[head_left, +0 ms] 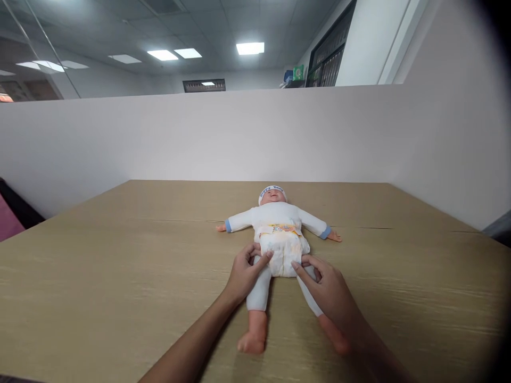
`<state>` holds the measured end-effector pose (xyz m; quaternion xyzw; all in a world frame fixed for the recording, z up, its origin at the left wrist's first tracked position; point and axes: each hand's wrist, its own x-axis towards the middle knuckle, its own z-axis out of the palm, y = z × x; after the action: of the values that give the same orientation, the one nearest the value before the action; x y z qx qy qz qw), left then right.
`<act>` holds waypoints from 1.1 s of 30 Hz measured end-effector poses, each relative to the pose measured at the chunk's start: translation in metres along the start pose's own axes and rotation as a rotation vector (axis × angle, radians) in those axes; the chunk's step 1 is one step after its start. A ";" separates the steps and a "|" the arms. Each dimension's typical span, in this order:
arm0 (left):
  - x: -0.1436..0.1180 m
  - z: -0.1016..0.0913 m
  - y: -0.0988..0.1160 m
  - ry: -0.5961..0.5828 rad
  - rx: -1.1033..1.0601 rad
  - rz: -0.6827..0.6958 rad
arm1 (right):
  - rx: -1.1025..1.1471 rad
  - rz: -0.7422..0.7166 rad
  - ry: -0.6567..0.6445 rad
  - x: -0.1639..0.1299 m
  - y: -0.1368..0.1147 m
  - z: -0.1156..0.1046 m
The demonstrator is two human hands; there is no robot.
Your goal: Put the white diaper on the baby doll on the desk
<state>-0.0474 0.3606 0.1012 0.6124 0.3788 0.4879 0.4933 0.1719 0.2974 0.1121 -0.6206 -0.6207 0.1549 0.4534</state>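
Note:
A baby doll (pixel 277 214) in a white outfit with blue cuffs lies on its back, arms spread and feet toward me. Around its hips sits a white diaper (pixel 284 252) with a coloured printed band across the waist. My left hand (pixel 246 270) pinches the diaper's edge at the leg opening on the left side. On the opposite leg opening, my right hand (pixel 325 282) has its thumb and fingers closed on the edge, and its forearm partly covers the doll's leg there. The doll wears a white headband (pixel 273 189) with lettering.
The doll lies on a wide wood-grain table (pixel 120 276) with seams across it. A low white partition (pixel 239 138) rises behind the far edge, and a white wall (pixel 447 159) stands at the right. Something pink and black (pixel 16 213) shows beyond the left edge.

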 end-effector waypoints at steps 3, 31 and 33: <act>0.001 0.000 -0.001 0.008 0.010 0.005 | -0.060 -0.042 0.035 -0.002 0.001 0.000; 0.120 -0.047 0.031 0.048 1.242 -0.012 | -0.502 0.007 -0.170 0.156 0.051 -0.006; 0.098 -0.038 0.049 0.095 1.130 -0.080 | -0.473 0.035 -0.167 0.146 0.041 -0.015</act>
<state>-0.0621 0.4513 0.1722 0.7438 0.6257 0.2172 0.0896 0.2358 0.4324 0.1432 -0.7052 -0.6641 0.0640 0.2399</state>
